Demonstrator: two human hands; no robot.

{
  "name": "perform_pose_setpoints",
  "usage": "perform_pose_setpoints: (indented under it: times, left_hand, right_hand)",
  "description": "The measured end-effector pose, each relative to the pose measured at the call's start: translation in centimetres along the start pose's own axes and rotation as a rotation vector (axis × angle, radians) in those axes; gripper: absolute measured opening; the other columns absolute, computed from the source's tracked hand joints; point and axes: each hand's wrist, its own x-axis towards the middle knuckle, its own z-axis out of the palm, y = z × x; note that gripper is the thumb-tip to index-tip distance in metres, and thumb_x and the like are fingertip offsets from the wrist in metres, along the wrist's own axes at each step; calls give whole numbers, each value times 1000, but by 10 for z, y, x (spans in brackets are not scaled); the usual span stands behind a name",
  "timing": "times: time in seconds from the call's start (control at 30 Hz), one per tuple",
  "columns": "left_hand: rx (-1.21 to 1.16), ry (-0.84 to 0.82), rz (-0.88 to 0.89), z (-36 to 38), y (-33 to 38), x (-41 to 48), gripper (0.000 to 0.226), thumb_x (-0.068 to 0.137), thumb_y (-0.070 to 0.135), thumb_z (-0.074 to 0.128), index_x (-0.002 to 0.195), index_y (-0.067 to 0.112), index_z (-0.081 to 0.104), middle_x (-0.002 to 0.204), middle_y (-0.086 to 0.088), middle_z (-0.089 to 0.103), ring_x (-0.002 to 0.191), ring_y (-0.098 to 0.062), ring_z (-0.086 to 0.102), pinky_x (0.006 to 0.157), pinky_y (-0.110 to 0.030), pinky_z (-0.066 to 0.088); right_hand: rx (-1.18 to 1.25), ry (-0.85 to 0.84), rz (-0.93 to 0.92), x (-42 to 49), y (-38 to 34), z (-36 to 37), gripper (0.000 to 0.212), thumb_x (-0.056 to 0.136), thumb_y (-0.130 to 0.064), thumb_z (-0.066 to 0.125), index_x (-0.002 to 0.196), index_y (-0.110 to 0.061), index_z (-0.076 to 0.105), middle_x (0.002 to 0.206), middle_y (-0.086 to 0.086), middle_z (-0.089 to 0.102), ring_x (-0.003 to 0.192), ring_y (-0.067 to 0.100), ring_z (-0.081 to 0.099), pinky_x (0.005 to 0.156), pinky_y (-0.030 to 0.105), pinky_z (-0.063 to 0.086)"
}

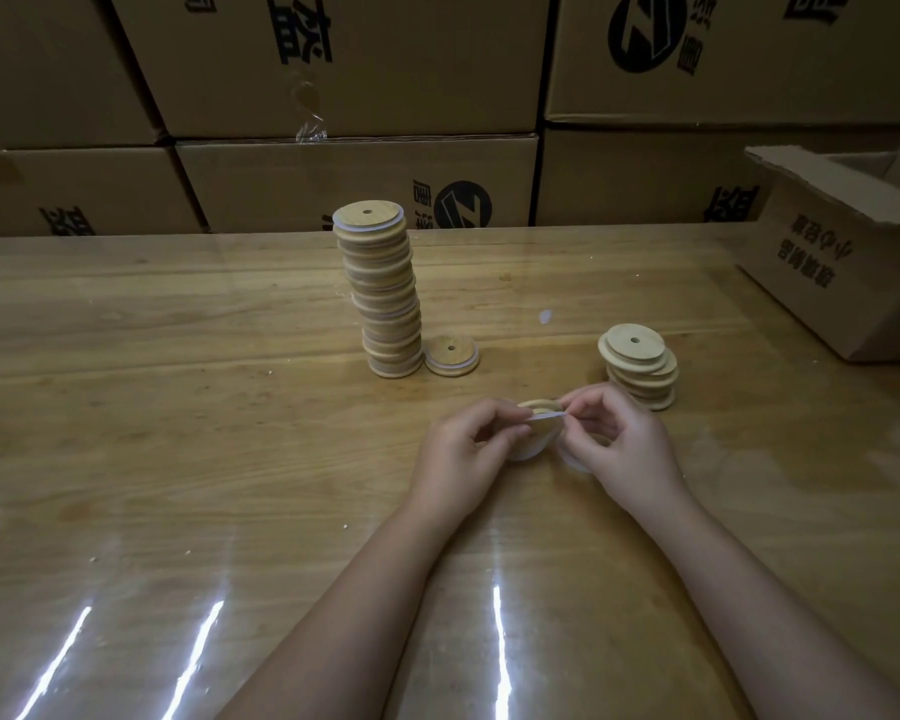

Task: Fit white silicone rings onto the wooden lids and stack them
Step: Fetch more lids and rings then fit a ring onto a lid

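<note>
Together over the desk [178, 407], fingers curled, the left hand [463, 449] grips one wooden lid [539, 406] and the right hand [624, 444] pinches one white silicone ring [546, 416] at its rim, with one tall stack [385, 293], one short stack [640, 371] and one loose lid [452, 356] beyond.

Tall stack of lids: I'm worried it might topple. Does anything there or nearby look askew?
Yes. The tall stack is crooked: its lids sit offset, drifting rightward lower down. The short stack at right is staggered too, upper lids shifted left. Nothing looks spilled or broken.
</note>
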Motion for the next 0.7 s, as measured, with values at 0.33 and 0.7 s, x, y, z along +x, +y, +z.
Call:
perform_pose_setpoints:
  times: [0.33,0.7]
  left_hand:
    - [25,-9,39,2,1,1,15,78,16,68,92,18,74,89,31,65,86,-8,65,77,-22,50]
    - [64,18,-3,2,7,-3,4,80,21,64,82,24,65,81,5,67,73,-10,61,65,-12,44]
  right_hand:
    - [123,-13,175,2,-5,0,27,81,10,61,73,-15,54,93,3,67,82,14,64,74,17,52]
    - [128,-104,227,2,-6,-5,21,83,4,62,76,-16,59,90,-4,66,78,0,63,74,13,50]
